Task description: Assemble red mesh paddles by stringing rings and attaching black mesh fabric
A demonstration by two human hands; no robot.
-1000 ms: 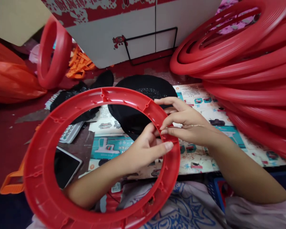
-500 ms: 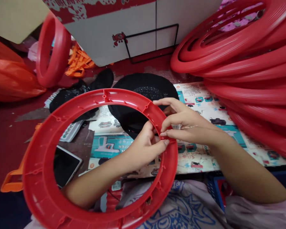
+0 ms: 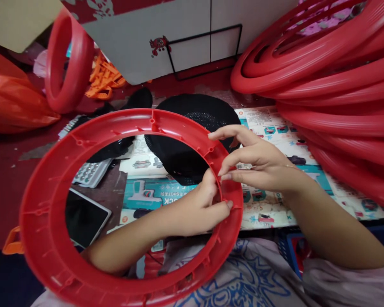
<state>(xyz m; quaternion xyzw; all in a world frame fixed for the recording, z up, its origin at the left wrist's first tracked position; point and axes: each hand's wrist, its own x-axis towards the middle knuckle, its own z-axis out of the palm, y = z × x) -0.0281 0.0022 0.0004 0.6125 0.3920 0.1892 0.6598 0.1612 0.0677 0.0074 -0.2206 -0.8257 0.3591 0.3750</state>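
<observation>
A large red plastic ring [image 3: 35,230], hollow-sided with small ribs and screw posts, tilts in front of me with its inner channel facing up. Through its opening reaches my left hand [image 3: 205,209], closed around the right-hand part of the band, thumb inside the channel. My right hand [image 3: 256,160] is at the same side, just above the left thumb. Its thumb and a finger pinch together over the channel, and another fingertip lies by the outer rim. Whatever the pinch holds is too small to make out. Behind the ring lies a black hat-like cloth item [image 3: 195,111].
Smooth red rings [image 3: 339,115] are stacked at the right; another [image 3: 70,64] stands back left near orange plastic parts [image 3: 105,76]. A dark-screened device [image 3: 86,217] and a calculator [image 3: 92,172] lie left. Printed card [image 3: 272,209] covers the table before a white box [image 3: 185,34].
The red ring has turned a little clockwise and its left side has shifted left. My left thumb has moved down with the band. The right hand's pinch stays over the channel.
</observation>
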